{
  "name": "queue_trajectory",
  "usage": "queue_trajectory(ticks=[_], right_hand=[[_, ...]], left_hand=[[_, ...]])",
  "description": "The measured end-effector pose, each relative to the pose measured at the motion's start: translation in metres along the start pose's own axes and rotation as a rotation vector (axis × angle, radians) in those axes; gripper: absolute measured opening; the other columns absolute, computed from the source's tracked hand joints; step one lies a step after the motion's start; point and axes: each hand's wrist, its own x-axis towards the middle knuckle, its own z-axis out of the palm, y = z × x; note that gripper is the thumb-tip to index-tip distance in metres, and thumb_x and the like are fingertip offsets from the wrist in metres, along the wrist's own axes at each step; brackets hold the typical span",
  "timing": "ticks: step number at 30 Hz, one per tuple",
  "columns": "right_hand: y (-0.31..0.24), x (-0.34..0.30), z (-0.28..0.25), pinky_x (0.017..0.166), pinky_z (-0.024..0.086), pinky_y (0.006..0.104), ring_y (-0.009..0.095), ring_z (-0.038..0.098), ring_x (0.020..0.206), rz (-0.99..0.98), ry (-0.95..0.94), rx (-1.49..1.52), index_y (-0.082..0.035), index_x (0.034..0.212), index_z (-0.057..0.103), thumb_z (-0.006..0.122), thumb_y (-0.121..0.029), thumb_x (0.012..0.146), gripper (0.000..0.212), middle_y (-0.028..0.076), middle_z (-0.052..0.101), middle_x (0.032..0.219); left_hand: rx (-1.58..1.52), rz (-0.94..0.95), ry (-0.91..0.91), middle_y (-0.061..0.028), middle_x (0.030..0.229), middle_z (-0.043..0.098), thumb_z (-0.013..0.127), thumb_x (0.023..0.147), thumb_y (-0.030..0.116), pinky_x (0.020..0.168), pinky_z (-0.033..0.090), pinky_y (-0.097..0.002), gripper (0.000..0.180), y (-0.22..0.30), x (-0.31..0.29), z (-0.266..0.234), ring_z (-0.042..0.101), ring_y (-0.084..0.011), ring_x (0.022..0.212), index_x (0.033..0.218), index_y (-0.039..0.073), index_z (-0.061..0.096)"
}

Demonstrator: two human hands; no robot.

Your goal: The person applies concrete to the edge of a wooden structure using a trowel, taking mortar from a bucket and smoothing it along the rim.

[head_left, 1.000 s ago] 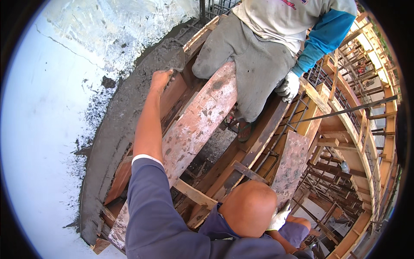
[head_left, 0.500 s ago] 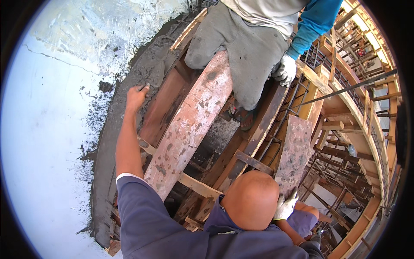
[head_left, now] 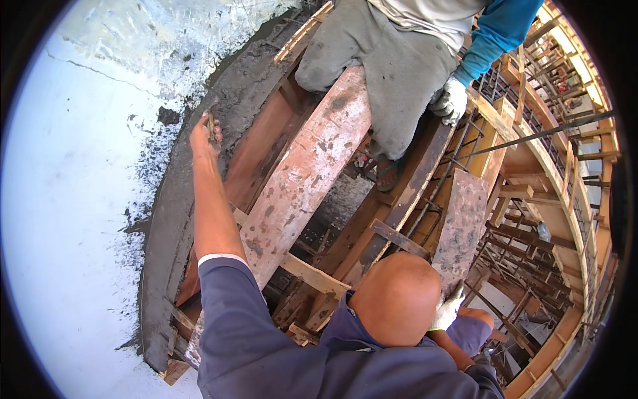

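Observation:
My bare left hand [head_left: 205, 136] reaches over the strip of wet grey mortar [head_left: 161, 229] along the pale wall. Its fingers are closed round the handle of a trowel [head_left: 211, 124]; the blade blends into the mortar and is hard to make out. My right hand [head_left: 448, 311], in a white glove, grips the near end of a narrow mortar-spotted board [head_left: 460, 223], which slants away from me. Between my arms, a wider pinkish plank [head_left: 307, 176] with grey splashes spans the gap in the formwork.
A co-worker in grey trousers [head_left: 345, 40] kneels on the plank's far end, one white-gloved hand [head_left: 452, 101] on the form edge. Openings lie beside the plank, with a crosspiece [head_left: 312, 274]. Steel bars [head_left: 432, 193], a long dark rod [head_left: 541, 131] and curved wooden formwork [head_left: 561, 193] stand right.
My left hand has turned and moved a little farther along the mortar; the grey blade seen beyond it before no longer shows clearly. My right hand keeps its grip on the board.

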Motion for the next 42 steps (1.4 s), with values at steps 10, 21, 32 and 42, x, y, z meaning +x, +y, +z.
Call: queue_trajectory(ticks=[10, 21, 32, 42], right_hand=[[0.002, 0.001, 0.003, 0.112, 0.045, 0.0421, 0.038, 0.052, 0.135, 0.012, -0.022, 0.059, -0.001, 0.161, 0.028, 0.058, -0.006, 0.093, 0.074, 0.025, 0.039, 0.154], [0.009, 0.001, 0.003, 0.111, 0.045, 0.0441, 0.041, 0.051, 0.135, -0.055, -0.004, 0.012, 0.0, 0.159, 0.032, 0.061, -0.009, 0.093, 0.072, 0.027, 0.041, 0.152], [0.011, 0.001, 0.004, 0.113, 0.042, 0.0456, 0.043, 0.048, 0.137, -0.014, 0.016, -0.027, -0.001, 0.158, 0.034, 0.063, -0.015, 0.093, 0.073, 0.027, 0.042, 0.152], [0.006, -0.001, 0.001, 0.119, 0.035, 0.0441, 0.04, 0.041, 0.144, -0.029, -0.016, 0.028, 0.0, 0.16, 0.031, 0.062, -0.021, 0.093, 0.077, 0.025, 0.04, 0.156]], left_hand=[[0.744, 0.255, -0.054, -0.0056, 0.065, 0.066, 0.071, 0.095, 0.034, 0.049, 0.043, -0.0316, 0.033, -0.05, -0.057, 0.061, 0.059, -0.0142, 0.052, 0.097, 0.002, 0.079], [1.261, 0.488, -0.018, -0.0241, 0.085, 0.076, 0.072, 0.092, 0.038, 0.085, 0.054, -0.0421, 0.048, -0.024, -0.079, -0.056, 0.076, -0.0341, 0.09, 0.12, -0.002, 0.074], [0.652, 0.131, 0.099, -0.0049, 0.07, 0.064, 0.065, 0.1, 0.038, 0.041, 0.036, -0.0277, 0.036, 0.059, -0.064, -0.12, 0.052, -0.0122, 0.049, 0.102, 0.003, 0.073], [0.145, -0.006, 0.03, -0.0113, 0.08, 0.068, 0.069, 0.099, 0.029, 0.037, 0.038, -0.0276, 0.027, -0.003, -0.052, -0.056, 0.057, -0.016, 0.052, 0.101, 0.002, 0.066]])
